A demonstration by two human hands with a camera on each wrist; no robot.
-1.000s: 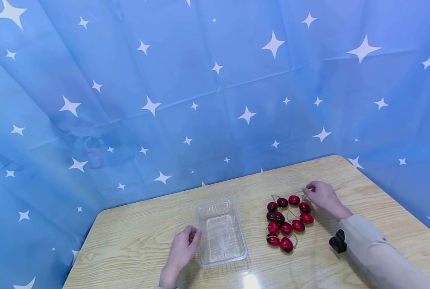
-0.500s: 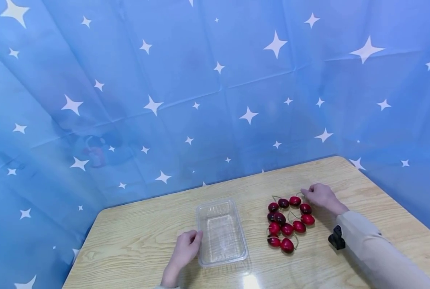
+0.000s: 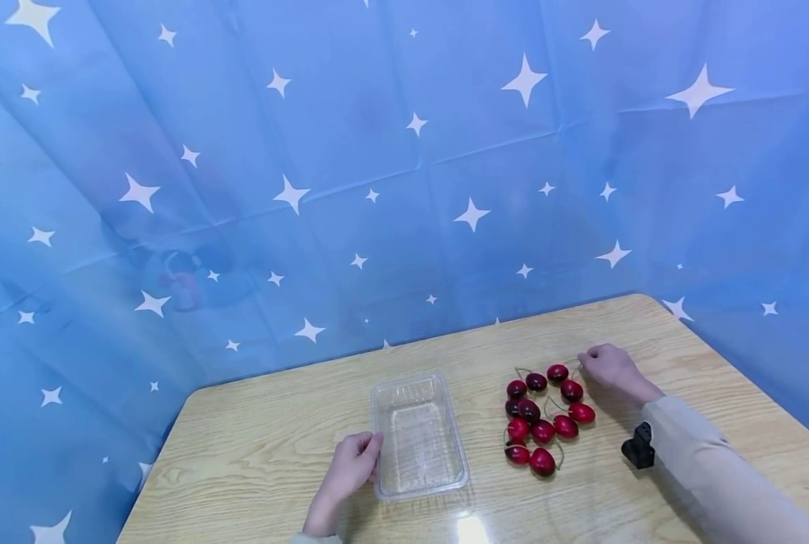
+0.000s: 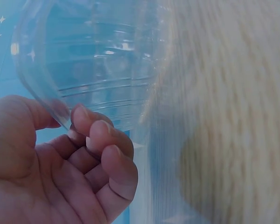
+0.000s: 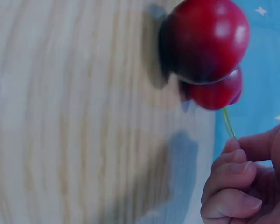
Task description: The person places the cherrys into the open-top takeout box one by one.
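A see-through plastic box (image 3: 421,438), open at the top, stands on the table. My left hand (image 3: 350,465) is at its left side; in the left wrist view, thumb and curled fingers (image 4: 123,168) grip the rim of the box (image 4: 30,86). To the right lies a cluster of several red and dark cherries (image 3: 543,431) with thin stems. At the far right of this cluster, my right hand (image 3: 611,368) pinches a green cherry stem (image 5: 228,122) between thumb and finger. In the right wrist view that stem meets a red cherry (image 5: 217,93), partly hidden behind a larger-looking one (image 5: 207,39).
The wooden table (image 3: 261,446) ends at the back against a blue curtain (image 3: 350,151) with white stars. A small black device (image 3: 638,446) is fixed at the right sleeve (image 3: 703,461).
My right hand has shifted slightly right, and the far cherries near it have moved a little. My left thumb and fingers have drawn closer together at the box's rim.
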